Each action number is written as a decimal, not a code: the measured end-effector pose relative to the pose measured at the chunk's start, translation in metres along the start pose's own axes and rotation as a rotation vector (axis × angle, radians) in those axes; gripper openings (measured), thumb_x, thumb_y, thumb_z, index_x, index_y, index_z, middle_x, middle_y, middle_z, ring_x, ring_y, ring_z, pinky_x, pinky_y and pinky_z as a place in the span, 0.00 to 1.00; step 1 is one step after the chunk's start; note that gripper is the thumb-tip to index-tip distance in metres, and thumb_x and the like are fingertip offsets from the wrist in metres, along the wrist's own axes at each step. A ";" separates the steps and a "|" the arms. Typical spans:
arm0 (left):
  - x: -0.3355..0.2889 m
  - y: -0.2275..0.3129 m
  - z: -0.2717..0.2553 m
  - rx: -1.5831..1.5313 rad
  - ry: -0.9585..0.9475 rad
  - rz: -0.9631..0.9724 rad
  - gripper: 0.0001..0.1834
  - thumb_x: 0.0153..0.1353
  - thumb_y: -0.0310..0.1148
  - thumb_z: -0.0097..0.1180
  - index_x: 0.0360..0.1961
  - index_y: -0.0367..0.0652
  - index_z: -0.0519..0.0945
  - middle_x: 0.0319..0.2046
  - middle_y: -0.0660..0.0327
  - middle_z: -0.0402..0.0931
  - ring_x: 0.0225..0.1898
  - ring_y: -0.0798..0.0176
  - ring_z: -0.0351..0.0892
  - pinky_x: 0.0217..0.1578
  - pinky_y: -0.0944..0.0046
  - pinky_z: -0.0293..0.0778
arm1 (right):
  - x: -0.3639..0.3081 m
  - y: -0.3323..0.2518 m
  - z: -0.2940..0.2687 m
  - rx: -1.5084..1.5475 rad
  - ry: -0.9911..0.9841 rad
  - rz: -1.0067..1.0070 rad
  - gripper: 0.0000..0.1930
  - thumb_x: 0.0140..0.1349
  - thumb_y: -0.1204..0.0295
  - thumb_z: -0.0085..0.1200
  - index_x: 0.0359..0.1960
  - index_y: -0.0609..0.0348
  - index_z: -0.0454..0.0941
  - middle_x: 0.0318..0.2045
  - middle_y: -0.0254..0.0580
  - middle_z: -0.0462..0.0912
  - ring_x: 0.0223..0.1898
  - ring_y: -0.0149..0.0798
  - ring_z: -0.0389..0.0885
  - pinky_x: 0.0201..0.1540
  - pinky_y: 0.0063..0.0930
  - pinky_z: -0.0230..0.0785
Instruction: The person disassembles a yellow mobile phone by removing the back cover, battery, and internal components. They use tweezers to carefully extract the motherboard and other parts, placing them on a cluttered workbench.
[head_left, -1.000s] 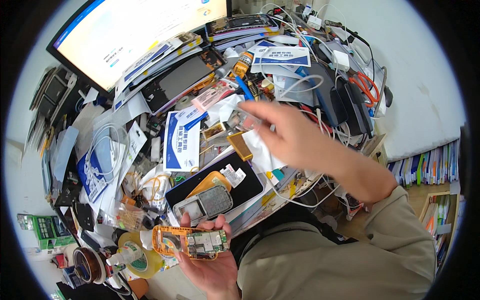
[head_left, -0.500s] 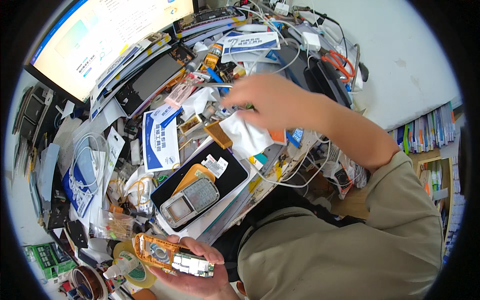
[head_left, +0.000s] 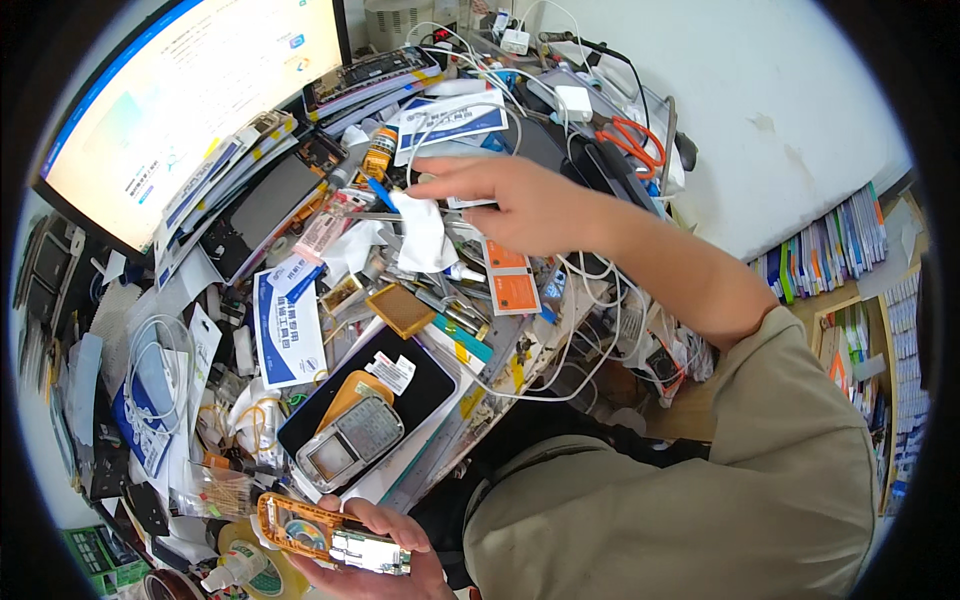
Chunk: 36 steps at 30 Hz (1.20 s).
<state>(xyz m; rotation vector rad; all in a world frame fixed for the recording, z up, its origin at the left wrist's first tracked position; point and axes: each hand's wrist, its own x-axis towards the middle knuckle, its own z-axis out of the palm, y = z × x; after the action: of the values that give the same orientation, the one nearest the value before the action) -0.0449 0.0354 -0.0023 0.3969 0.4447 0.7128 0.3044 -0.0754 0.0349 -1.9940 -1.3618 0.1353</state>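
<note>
Over the cluttered desk, right hand [head_left: 520, 205] reaches out, thumb and forefinger pinched on a white cloth [head_left: 422, 232] that hangs down from the fingertips; other fingers loosely extended, not spread wide. Just below the hanging cloth: metal tweezers and small tools [head_left: 440, 300], a brown square part [head_left: 400, 310], and an orange card [head_left: 512, 282] under the palm side. Beyond the fingertips, a small orange bottle [head_left: 378, 153] and a blue-and-white packet [head_left: 450, 122]. Orange-handled scissors [head_left: 632, 140] lie past the back of the hand, near white cables [head_left: 560, 95]. Left hand [head_left: 385, 555] at bottom edge, fingers curled under and thumb on top, gripping an orange phone frame with exposed circuit board [head_left: 325, 535]. Just above those fingers: a grey keypad phone [head_left: 350, 448] lying on a black tablet [head_left: 420, 385], touching it. Left of the thumb, a yellow tape roll [head_left: 240, 560] and a small white bottle [head_left: 222, 576]. Monitor [head_left: 190, 95] lit, far beyond both hands, top left. Another blue-and-white packet [head_left: 285, 320] lies between the two hands, nearer the right. The hands are well apart.
</note>
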 end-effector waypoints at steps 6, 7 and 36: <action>0.005 -0.003 0.012 0.081 0.125 0.085 0.36 0.70 0.68 0.43 0.47 0.41 0.77 0.25 0.56 0.76 0.19 0.61 0.72 0.18 0.63 0.73 | -0.056 -0.030 -0.034 -0.208 -0.079 0.234 0.10 0.64 0.71 0.60 0.44 0.61 0.81 0.26 0.46 0.85 0.25 0.41 0.84 0.29 0.36 0.73; 0.006 -0.007 0.015 0.124 0.185 0.142 0.34 0.72 0.66 0.42 0.49 0.42 0.75 0.25 0.57 0.76 0.18 0.65 0.72 0.15 0.67 0.70 | -0.072 -0.034 -0.034 -0.230 -0.154 0.295 0.10 0.63 0.68 0.60 0.40 0.61 0.81 0.27 0.48 0.85 0.28 0.48 0.84 0.33 0.40 0.74; 0.030 -0.015 0.035 0.001 0.054 -0.010 0.50 0.68 0.76 0.22 0.54 0.36 0.75 0.24 0.49 0.78 0.13 0.53 0.74 0.15 0.58 0.74 | -0.070 -0.071 -0.010 1.193 0.153 0.296 0.14 0.77 0.66 0.44 0.55 0.63 0.68 0.28 0.41 0.81 0.27 0.26 0.80 0.25 0.15 0.69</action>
<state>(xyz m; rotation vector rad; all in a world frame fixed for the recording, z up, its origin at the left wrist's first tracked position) 0.0012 0.0392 0.0120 0.3768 0.4976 0.7144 0.2233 -0.1257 0.0643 -1.1077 -0.5843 0.7226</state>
